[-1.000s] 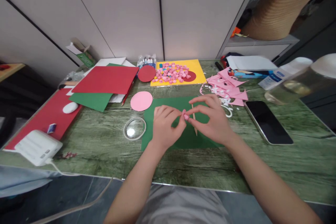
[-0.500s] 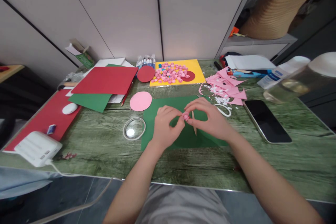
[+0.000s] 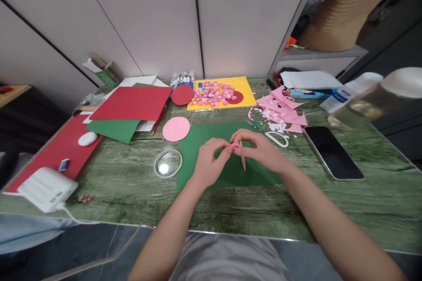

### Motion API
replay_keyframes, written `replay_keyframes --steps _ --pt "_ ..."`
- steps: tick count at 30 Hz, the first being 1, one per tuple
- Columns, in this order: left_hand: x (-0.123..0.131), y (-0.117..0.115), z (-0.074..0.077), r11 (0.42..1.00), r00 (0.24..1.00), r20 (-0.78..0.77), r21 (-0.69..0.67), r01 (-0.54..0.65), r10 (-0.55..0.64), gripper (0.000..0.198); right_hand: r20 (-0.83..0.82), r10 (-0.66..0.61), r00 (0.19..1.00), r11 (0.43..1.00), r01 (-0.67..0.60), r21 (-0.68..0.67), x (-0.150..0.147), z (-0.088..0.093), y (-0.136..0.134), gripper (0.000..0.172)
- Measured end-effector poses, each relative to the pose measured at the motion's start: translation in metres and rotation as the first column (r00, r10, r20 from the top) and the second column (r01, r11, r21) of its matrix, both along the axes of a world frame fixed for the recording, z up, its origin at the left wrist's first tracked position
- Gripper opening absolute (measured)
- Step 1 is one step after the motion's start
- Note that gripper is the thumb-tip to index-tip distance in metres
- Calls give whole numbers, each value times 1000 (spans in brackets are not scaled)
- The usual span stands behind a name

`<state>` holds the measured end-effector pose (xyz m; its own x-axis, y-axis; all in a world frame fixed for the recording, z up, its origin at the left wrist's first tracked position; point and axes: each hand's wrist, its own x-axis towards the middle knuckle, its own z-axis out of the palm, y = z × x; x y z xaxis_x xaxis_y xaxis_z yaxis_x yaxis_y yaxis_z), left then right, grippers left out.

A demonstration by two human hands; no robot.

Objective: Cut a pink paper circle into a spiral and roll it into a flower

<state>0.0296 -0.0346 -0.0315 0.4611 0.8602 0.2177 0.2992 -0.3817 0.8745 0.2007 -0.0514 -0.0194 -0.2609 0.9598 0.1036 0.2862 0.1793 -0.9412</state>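
Note:
Between my two hands is a small pink paper curl (image 3: 234, 147), pinched at the fingertips. My left hand (image 3: 212, 158) grips its left side with thumb and forefinger. From the right, my right hand (image 3: 259, 149) pinches the same curl. A thin pointed wooden stick (image 3: 243, 163) slants down by the right fingers; whether they hold it is hard to tell. Both hands are above a dark green paper sheet (image 3: 198, 175). Just behind the right hand lie white-handled scissors (image 3: 277, 139). A pink paper circle (image 3: 176, 129) and a roll of clear tape (image 3: 168, 163) are left of my left hand.
Many small pink pieces (image 3: 214, 94) cover a yellow sheet (image 3: 245, 85) at the back. Pink paper scraps (image 3: 283, 107), a phone (image 3: 332, 153) and a clear bottle (image 3: 365, 112) are rightward. Red sheets (image 3: 132, 103) and a white charger (image 3: 48, 189) sit leftward.
The pink curl has turned slightly between my fingertips, both hands staying close together. My view has shifted a little, and more of the scissors shows behind my right hand.

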Motion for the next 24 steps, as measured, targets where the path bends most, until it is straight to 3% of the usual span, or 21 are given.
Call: replay_keyframes --steps 7,11,16,20,22,24 --pt "0 1 3 979 985 173 -205 14 22 26 48 50 998 998 -48 -35 7 8 0 19" --pt "-3 3 5 970 967 253 -244 20 44 30 -7 44 999 999 -44 -29 13 9 2 29" --pt "9 3 -17 951 946 309 -309 0 101 32 -60 -62 996 988 70 139 -22 -7 -8 31" --pt "24 0 -35 943 962 260 -333 10 81 40 -40 -362 931 902 361 236 -47 -19 -13 35" --pt "25 0 -36 950 975 221 -308 48 22 41 -28 -463 886 853 453 260 -35 -13 -8 34" --pt "20 1 -35 963 985 172 -265 59 -14 37 -50 -605 795 749 589 303 -8 0 -6 35"
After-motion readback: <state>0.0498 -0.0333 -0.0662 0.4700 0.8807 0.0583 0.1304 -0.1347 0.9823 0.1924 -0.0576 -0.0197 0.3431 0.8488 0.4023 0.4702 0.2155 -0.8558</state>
